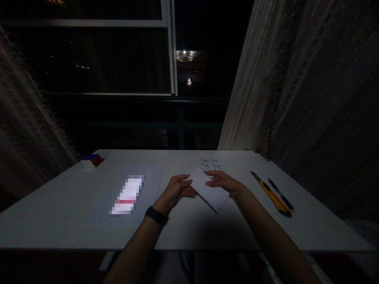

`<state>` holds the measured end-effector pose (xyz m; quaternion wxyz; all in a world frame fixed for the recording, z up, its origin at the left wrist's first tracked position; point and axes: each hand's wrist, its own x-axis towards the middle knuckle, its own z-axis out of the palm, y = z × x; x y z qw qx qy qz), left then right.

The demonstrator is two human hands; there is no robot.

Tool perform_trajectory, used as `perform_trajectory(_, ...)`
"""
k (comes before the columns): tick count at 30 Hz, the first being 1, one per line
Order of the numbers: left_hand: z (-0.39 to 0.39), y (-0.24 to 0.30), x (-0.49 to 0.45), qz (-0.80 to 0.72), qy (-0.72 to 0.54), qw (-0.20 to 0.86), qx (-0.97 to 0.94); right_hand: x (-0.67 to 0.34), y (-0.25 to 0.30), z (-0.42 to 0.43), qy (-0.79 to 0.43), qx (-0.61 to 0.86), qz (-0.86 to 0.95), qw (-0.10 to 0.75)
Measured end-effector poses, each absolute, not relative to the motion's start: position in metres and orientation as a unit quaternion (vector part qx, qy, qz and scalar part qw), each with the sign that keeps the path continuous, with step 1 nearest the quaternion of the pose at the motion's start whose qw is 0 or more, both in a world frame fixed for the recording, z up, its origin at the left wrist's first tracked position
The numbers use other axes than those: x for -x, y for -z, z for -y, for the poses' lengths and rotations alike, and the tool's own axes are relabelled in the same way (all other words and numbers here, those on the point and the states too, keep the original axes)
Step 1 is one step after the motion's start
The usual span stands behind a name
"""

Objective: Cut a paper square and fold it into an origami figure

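Note:
A folded white sheet of paper (209, 190) is held just above the white table (59, 213), near its middle. My left hand (177, 188), with a black band on the wrist, pinches the paper's left edge. My right hand (226, 182) grips its upper right edge, fingers curled over it. The paper is tilted, one corner pointing down toward me.
A yellow utility knife (271, 193) and a black pen (280, 193) lie to the right. Small white paper pieces (211, 162) sit behind the hands. A blurred white card (128, 195) lies left; a red, white and blue block (92, 160) sits at the far left corner. Curtains flank a dark window.

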<state>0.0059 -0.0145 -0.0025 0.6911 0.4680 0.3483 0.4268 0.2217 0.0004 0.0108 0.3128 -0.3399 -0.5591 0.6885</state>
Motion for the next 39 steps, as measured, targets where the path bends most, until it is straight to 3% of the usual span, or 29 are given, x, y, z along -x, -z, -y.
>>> perform_trajectory(17, 0.016, -0.001, -0.003, -0.328, -0.432, 0.708, -0.452, -0.226, -0.011, -0.005, -0.685, 0.363, 0.529, 0.345)
perform_trajectory(25, 0.016, 0.005, -0.008, -0.344, -0.406, 0.681, -0.503, -0.217, -0.013, 0.002, -0.701, 0.343, 0.555, 0.287)
perform_trajectory(39, 0.015, 0.007, -0.006, -0.352, -0.419, 0.687, -0.479, -0.217, -0.012, 0.000, -0.637, 0.368, 0.612, 0.289)
